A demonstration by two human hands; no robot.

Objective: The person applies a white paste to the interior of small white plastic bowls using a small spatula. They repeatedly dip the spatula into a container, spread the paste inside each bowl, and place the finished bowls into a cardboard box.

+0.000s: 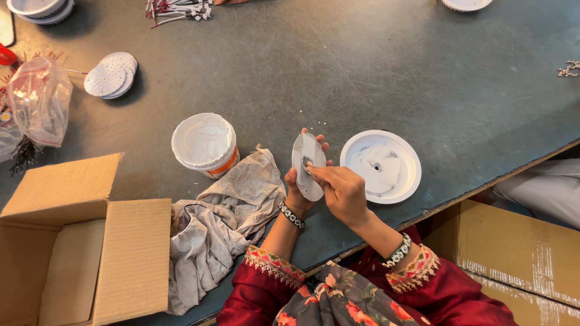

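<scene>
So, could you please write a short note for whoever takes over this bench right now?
Left hand: grips a round white disc, held on edge above the table.
Right hand: fingertips press on the disc's face, seemingly spreading paste.
Nearby: open white tub of paste to the left, grey rag beside it, white round housing to the right, with paste inside.
Not yet done: the disc is not in the housing.

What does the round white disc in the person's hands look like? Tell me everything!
The thin round white disc looks like a flat metal or plastic plate, smeared with greyish-white paste. It is held upright, tilted edge-on above the grey table. The left hand grips it from behind; the right hand presses fingertips against its face.
</scene>
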